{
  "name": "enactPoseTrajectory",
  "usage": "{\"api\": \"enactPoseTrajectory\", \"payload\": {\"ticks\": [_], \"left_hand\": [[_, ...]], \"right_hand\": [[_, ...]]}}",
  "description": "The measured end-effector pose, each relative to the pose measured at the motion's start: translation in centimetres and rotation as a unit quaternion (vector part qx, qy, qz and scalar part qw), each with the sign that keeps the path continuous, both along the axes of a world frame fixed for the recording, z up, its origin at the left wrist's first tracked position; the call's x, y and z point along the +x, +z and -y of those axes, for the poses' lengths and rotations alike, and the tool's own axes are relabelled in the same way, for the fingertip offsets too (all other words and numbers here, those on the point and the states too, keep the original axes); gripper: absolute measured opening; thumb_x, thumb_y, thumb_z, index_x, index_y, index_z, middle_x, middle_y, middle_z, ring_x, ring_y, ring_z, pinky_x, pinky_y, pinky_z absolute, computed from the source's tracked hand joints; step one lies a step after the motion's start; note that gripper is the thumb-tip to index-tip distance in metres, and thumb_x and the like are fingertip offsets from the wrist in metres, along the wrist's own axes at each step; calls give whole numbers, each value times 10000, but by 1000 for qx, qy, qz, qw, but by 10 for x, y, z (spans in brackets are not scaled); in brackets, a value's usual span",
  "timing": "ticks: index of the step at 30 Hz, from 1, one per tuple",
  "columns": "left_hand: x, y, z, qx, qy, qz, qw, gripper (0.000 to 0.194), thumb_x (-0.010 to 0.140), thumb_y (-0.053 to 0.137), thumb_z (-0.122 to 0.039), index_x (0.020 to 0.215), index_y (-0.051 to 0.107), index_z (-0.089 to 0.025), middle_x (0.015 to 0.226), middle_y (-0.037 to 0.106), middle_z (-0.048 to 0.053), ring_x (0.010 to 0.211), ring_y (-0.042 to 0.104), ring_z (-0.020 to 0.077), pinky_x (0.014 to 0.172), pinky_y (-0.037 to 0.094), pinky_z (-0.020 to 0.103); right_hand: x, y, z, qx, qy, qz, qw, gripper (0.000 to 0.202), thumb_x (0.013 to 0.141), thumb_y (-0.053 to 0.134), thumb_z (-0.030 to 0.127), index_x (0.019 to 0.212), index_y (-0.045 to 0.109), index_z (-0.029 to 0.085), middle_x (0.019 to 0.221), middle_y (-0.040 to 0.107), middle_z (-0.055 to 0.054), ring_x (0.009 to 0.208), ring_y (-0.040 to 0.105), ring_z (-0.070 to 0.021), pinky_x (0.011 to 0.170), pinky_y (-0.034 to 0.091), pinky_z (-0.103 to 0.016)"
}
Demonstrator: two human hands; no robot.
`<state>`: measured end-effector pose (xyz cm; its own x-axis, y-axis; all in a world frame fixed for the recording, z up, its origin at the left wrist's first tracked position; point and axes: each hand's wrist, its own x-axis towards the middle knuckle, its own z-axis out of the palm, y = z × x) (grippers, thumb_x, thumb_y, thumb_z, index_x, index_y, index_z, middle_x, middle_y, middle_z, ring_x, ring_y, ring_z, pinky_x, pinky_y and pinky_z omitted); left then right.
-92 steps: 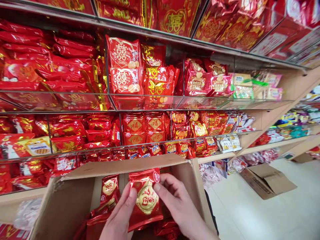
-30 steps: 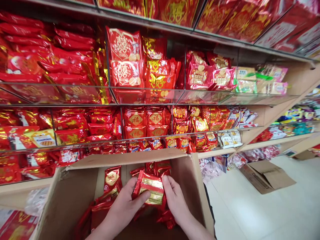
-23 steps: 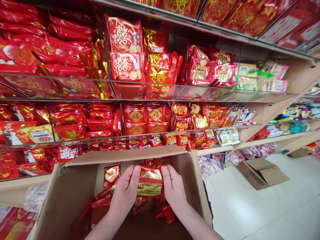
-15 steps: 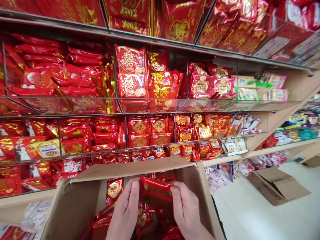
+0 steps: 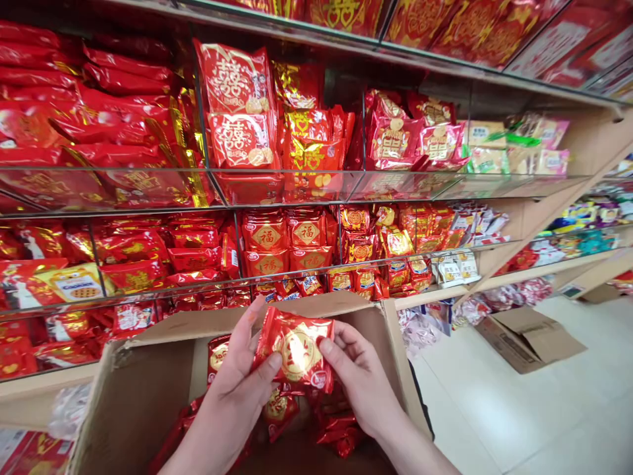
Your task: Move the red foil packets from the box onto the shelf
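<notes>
Between my hands, above an open cardboard box (image 5: 143,389), is a shiny red packet (image 5: 299,346) with a round gold emblem facing up. My left hand (image 5: 247,366) grips its left side, thumb on the front. On the right side, my right hand (image 5: 359,369) pinches the packet between thumb and fingers. More red packets (image 5: 279,409) lie loose inside the box below, partly hidden by my hands and forearms.
Shelves with clear front panels (image 5: 297,185) hold rows of red packets behind the box. A flattened carton (image 5: 531,340) lies on the pale floor at the right. Plastic-wrapped goods (image 5: 69,412) sit at the lower left.
The held packet has been raised and turned so its emblem shows. Both hands have moved up with it, and the shelves appear shifted left and upward.
</notes>
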<state>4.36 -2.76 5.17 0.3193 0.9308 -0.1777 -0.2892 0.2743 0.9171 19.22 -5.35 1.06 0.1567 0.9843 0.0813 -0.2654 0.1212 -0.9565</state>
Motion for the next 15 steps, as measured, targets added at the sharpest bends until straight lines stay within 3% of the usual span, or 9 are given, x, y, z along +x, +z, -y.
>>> {"api": "enactPoseTrajectory", "payload": {"ticks": [3,5,7,9,11,13,15], "left_hand": [[-2,-18,-1,48,-14,-44,998,734,716,630,-310,1309,204,-382,1207,575,27,1029,574,229,813,505,345],[-7,-29,-2,70,-14,-91,993,683,737,595,-331,1302,211,-311,1193,581,62,1062,555,242,865,476,378],[-12,-36,-1,101,-20,-176,979,617,741,573,-326,1277,271,-281,1225,555,72,1126,505,250,929,424,397],[-16,-40,3,138,-38,-273,951,561,729,565,-294,1247,350,-300,1202,577,46,1143,491,247,962,390,395],[-17,-42,8,162,-58,-328,929,526,707,577,-269,1205,414,-317,1113,635,26,1089,539,240,943,412,371],[-17,-47,13,165,-46,-318,933,554,695,596,-275,1208,391,-315,1071,656,25,1025,583,226,894,457,331],[-19,-56,15,150,-37,-273,950,553,698,600,-301,1202,372,-302,1096,645,30,1011,592,213,858,484,298]], "right_hand": [[1,-1,-4,-26,-2,-41,999,187,752,595,348,781,494,193,742,584,9,671,560,-118,637,473,-244],[4,-2,-3,-42,-3,7,999,215,725,618,340,727,457,198,669,544,37,606,530,-102,579,451,-218],[10,-1,-1,-31,17,99,994,218,703,637,301,839,497,203,772,580,14,724,559,-128,675,460,-244],[13,2,0,-5,56,184,981,386,682,656,261,1035,506,220,935,599,-19,882,557,-159,799,438,-283],[14,5,1,11,105,242,964,365,693,648,253,1043,547,230,942,610,-21,889,557,-170,811,428,-293],[12,6,2,1,128,250,960,184,738,601,274,912,601,213,859,621,-15,802,563,-161,740,442,-275],[9,5,3,-24,105,206,973,118,771,554,293,838,577,199,777,609,-2,704,550,-139,646,444,-245]]}}
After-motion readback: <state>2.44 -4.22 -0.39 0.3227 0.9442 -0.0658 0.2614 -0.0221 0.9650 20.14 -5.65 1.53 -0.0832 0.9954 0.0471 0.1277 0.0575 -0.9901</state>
